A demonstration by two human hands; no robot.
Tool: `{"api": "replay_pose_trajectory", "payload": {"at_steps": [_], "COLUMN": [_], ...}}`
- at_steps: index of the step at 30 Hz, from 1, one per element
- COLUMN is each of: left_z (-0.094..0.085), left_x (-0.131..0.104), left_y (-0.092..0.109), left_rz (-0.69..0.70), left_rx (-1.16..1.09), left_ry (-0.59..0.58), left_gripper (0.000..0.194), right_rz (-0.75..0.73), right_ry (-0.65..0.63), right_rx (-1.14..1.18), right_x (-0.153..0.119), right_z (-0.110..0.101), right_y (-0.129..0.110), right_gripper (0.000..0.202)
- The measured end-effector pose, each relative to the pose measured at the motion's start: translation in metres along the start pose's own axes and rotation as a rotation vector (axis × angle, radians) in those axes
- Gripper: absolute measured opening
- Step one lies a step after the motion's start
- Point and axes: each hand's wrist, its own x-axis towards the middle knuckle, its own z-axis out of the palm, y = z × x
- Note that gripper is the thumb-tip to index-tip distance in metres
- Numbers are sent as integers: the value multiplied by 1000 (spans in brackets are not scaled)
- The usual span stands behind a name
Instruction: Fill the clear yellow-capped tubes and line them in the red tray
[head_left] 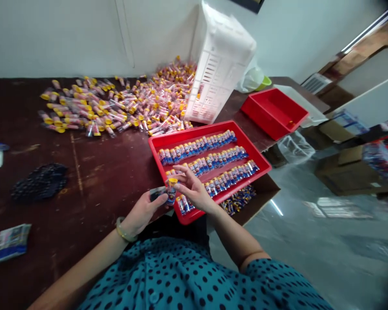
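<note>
A small tube with a yellow cap and a blue printed lower part (171, 190) stands upright between my hands, above the near left corner of a red tray (210, 201). My left hand (145, 212) is closed around its lower part. A dark, flat piece (157, 193), perhaps film, also shows in this hand; I cannot make out its kind. My right hand (195, 193) is closed at the cap, thumb and fingertips touching it. In the tray, three rows of similar wrapped tubes (224, 178) lie side by side, partly hidden by my right hand.
Loose yellow-capped pink tubes (116, 105) are heaped along the wall beside a tilted white plastic basket (213, 82). Right of it stands another red bin (274, 110). A dark cloth (40, 183) and a packet (12, 242) lie left. Below the tray, a cardboard box (261, 196) holds small blue-and-yellow pieces.
</note>
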Motion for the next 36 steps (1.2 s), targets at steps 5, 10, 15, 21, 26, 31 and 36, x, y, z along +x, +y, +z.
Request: {"api": "replay_pose_trajectory", "payload": {"at_steps": [5,10,15,21,26,31,36], "left_z": [9,8,6,4,0,-1,1], "left_x": [-1,-4,-4,-2,2,1,0], "left_y": [6,7,8,8,1,0,-2], "left_rz": [-49,-42,-35,-19,92,67,36], "left_rx": [-138,-213,-211,-170,62,134,95], "left_ry": [19,34,49,46,23,16,14], "left_gripper": [34,34,33,33,29,28,30], "right_rz": [-40,-66,-32,-54,-133,-140,-117], "right_ry": [-111,-116,-85,-96,15,45,61], "right_rx": [-104,-226,-222,-211,-257,-259,-287], "right_x": [-12,-17,-15,-11,-3,0,-1], "right_z": [12,15,17,17,8,2,1], "right_y": [7,12,13,9,8,9,8], "right_gripper": [103,110,109,103,42,20,23]}}
